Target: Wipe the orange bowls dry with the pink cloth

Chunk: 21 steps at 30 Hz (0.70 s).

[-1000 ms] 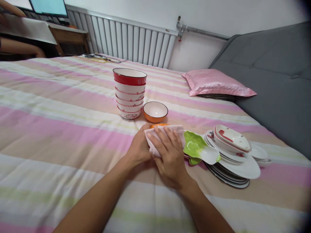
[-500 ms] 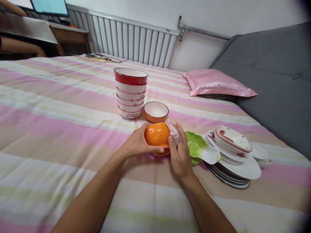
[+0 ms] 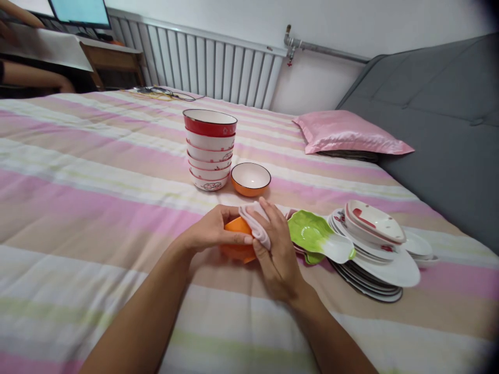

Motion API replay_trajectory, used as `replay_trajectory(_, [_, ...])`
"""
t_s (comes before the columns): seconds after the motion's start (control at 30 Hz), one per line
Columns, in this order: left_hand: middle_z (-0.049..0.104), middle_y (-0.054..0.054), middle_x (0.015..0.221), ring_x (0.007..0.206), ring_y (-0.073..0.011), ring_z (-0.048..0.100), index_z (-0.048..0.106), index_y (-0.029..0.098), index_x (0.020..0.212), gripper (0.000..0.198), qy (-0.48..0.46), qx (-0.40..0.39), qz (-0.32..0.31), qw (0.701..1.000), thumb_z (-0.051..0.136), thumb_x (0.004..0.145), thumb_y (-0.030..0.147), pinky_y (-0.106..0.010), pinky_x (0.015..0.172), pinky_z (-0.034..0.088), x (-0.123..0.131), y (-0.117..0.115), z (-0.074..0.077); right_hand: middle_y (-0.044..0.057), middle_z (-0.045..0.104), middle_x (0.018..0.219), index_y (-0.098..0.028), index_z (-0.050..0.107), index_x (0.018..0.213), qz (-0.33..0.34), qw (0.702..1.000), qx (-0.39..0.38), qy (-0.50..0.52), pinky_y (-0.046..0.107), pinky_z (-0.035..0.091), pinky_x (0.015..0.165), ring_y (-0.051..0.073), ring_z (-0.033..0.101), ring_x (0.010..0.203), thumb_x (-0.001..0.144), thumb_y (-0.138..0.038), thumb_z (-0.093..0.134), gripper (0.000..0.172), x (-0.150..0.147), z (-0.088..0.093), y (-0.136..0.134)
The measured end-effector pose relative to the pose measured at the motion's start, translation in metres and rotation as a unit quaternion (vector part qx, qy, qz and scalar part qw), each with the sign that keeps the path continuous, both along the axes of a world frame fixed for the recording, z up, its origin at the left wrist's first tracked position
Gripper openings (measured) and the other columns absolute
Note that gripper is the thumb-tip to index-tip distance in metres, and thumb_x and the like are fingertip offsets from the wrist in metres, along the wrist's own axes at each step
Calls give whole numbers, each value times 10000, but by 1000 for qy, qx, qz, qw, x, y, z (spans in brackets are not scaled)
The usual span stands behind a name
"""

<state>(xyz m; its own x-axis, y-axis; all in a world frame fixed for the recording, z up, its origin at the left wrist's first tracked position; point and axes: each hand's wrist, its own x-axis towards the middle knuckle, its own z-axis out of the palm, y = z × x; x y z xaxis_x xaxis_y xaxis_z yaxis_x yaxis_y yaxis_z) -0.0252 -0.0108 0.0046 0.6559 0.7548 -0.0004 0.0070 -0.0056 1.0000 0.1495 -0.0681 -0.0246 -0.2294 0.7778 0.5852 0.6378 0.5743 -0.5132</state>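
My left hand (image 3: 212, 228) is closed around an orange bowl (image 3: 238, 226), its thumb lying along the near side. A pale pink cloth (image 3: 255, 223) is pinched in my right hand (image 3: 278, 249) and pressed against the bowl's right side. Much of the bowl is hidden behind cloth and fingers. Below it, more orange shows (image 3: 237, 253); I cannot tell whether that is a second bowl. Just beyond my hands sits another orange bowl (image 3: 250, 179) with a white inside and dark rim. Left of it rises a stack of red and white bowls (image 3: 210, 150).
Right of my hands lie a green leaf-shaped dish (image 3: 312, 231) and a pile of white plates (image 3: 405, 267) topped by shallow bowls (image 3: 376, 221). All rest on a striped bedspread (image 3: 97, 208). A pink pillow (image 3: 346, 130) lies at the grey headboard (image 3: 440, 104). A person sits far left.
My right hand has moved left with the cloth, which now covers more of the bowl. The bowl has shifted slightly left and down in my left hand.
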Motion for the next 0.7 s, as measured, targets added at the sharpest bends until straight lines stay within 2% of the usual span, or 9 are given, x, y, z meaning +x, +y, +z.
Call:
replay_trajectory(0.17, [668, -23, 682, 633, -181, 628, 695, 156, 747, 193, 53, -6, -100, 994, 782, 630, 282, -279, 590, 513, -14, 1, 1, 44, 236, 1562, -305, 364, 1421, 69, 994, 32, -78, 569, 154, 1155, 286, 189, 1440, 955, -410, 364, 477, -2, 2, -5])
replay_trajectory(0.27, [648, -16, 661, 607, -173, 612, 684, 151, 737, 192, 80, 9, -102, 991, 768, 643, 296, -257, 544, 497, -17, 1, -2, 46, 235, 1562, -307, 374, 1419, 76, 991, 48, -95, 571, 142, 1155, 299, 194, 1435, 946, -476, 350, 503, -2, 0, -5])
replay_trajectory(0.37, [662, -32, 711, 657, -187, 623, 687, 151, 771, 212, 72, 7, -91, 993, 761, 656, 312, -266, 570, 514, -14, 0, -2, 38, 250, 1557, -303, 399, 1406, 69, 993, 47, -80, 561, 146, 1158, 293, 200, 1432, 954, -466, 341, 484, -3, -1, -5])
replay_trajectory(0.53, [664, -29, 737, 649, -138, 597, 673, 137, 795, 206, 32, -25, -114, 993, 753, 696, 299, -232, 615, 503, -8, 0, -2, -11, 247, 1558, -334, 389, 1402, 46, 998, -24, 47, 536, 170, 1167, 250, 194, 1439, 975, -427, 328, 440, -5, -1, -4])
replay_trajectory(0.7, [618, -4, 654, 573, -94, 534, 655, 117, 741, 202, 18, -7, -113, 993, 761, 707, 285, -179, 544, 443, -7, 2, -6, -13, 383, 1494, -326, 338, 1426, 32, 968, -125, 215, 501, 232, 1172, 208, 296, 1407, 988, -423, 323, 448, -4, -4, 1])
